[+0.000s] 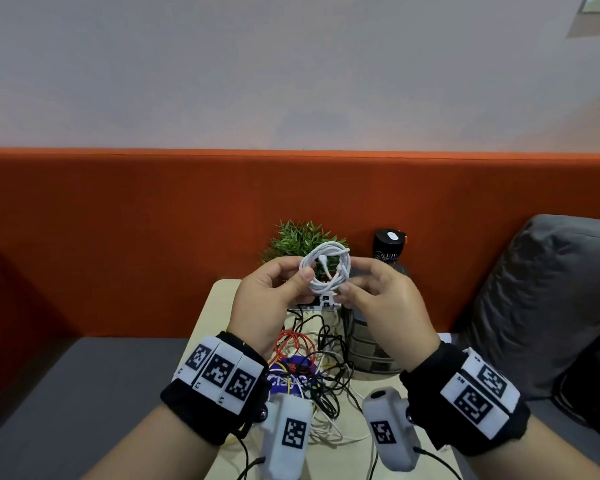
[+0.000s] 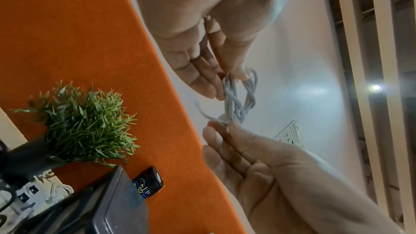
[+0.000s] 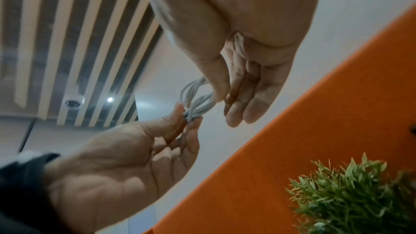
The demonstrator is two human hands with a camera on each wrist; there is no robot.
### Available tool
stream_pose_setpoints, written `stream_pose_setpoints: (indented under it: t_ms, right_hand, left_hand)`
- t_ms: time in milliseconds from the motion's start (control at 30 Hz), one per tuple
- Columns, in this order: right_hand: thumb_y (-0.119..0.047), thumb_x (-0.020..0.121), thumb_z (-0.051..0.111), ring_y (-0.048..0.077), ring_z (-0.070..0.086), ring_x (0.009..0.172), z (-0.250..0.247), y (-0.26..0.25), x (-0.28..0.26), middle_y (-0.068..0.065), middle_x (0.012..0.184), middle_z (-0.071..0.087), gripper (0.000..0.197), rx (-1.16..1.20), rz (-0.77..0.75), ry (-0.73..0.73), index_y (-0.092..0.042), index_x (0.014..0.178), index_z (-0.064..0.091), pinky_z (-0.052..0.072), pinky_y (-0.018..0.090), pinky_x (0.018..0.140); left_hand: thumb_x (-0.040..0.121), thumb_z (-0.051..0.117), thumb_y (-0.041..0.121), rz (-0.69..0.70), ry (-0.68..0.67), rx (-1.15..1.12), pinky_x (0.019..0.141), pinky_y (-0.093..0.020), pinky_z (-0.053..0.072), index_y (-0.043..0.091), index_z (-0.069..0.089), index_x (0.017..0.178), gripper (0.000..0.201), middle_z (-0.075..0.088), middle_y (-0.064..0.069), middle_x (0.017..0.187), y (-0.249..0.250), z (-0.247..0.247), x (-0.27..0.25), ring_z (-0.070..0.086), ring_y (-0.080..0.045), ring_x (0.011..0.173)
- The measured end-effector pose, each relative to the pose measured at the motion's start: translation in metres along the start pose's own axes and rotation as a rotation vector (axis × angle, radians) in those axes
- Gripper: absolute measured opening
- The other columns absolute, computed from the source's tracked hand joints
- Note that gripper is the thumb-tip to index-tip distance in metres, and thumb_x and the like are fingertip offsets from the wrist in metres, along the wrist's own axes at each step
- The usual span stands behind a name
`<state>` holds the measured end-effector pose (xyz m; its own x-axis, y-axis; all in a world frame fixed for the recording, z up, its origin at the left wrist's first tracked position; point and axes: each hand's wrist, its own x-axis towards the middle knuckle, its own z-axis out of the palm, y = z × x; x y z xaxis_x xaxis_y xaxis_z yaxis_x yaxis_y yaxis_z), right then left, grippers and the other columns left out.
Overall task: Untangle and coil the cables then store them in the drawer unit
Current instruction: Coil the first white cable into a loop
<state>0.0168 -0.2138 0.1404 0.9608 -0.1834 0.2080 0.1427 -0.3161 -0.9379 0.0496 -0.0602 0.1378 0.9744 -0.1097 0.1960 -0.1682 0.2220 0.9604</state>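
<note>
L fingers: thumb [image 1: 300,276] + forefinger pinched the left edge of the white cable coil [image 1: 327,268]; other fingers curled loosely behind it, not tight.
R fingers: thumb tip [image 1: 343,289] + forefinger pinched the coil's lower right edge; the rest lay fairly straight, loosely fanned, touching nothing clear.
L hand: left hand [image 1: 267,299] raised at frame centre in head view, palm turned inward, wrist in black band w/ marker tags.
R hand: right hand [image 1: 388,313] just right of it, same height, back toward the camera.
Coil: small round loop of several turns, held in the air between both hands, centre of frame, above the table; one plug end poked into the loop's middle. In the left wrist view the coil [image 2: 238,99] showed strands crossing in a twist.
Cable pile: tangle of black, red, white and yellow cables [image 1: 312,362] lay on the table [image 1: 219,306], lower centre, below the hands.
Drawer unit: grey drawer unit [image 1: 368,344] stood on the table, right of the pile, partly behind the R hand; open or shut, can't tell.
Behind: green plant [image 1: 302,239] + dark bottle [image 1: 390,247] at the table's far edge, against the orange backrest [image 1: 118,237].
Right side: grey cushion [image 1: 548,289] at the frame's right edge.
</note>
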Motion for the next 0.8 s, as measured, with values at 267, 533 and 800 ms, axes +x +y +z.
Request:
stream_pose_setpoints:
  t_ms: [267,533,800]
  right_hand:
    - [-0.027,0.088,0.065,0.013,0.071,0.082,0.004,0.004,0.006,0.002,0.085,0.074,0.061,0.132,0.061,-0.041,-0.016,0.142,0.040,0.058,0.036,0.079]
    - [-0.012,0.090,0.061,0.005,0.068,0.079,0.006,0.000,0.003,-0.002,0.087,0.074,0.030,0.408,0.194,-0.145,-0.014,0.120,0.062,0.051,0.032,0.075]
    - [-0.003,0.089,0.059,0.012,0.069,0.083,0.012,-0.002,0.003,0.004,0.083,0.074,0.035,0.460,0.100,-0.035,-0.015,0.121,0.056,0.047,0.017,0.065]
  left_hand:
    - [0.084,0.062,0.007,-0.035,-0.060,0.010,0.067,-0.028,0.057,0.011,0.069,0.091,0.010,0.069,-0.005,0.077,0.001,-0.002,0.000,0.064,-0.014,0.069]
    - [0.085,0.062,0.006,-0.049,-0.076,0.088,0.067,-0.029,0.056,0.012,0.069,0.089,0.010,0.068,-0.014,0.082,0.000,-0.005,0.003,0.064,-0.021,0.073]
    - [0.088,0.062,0.009,0.024,0.023,0.248,0.064,-0.031,0.057,0.008,0.068,0.091,0.007,0.068,-0.015,0.078,-0.001,0.002,0.004,0.063,-0.015,0.065]
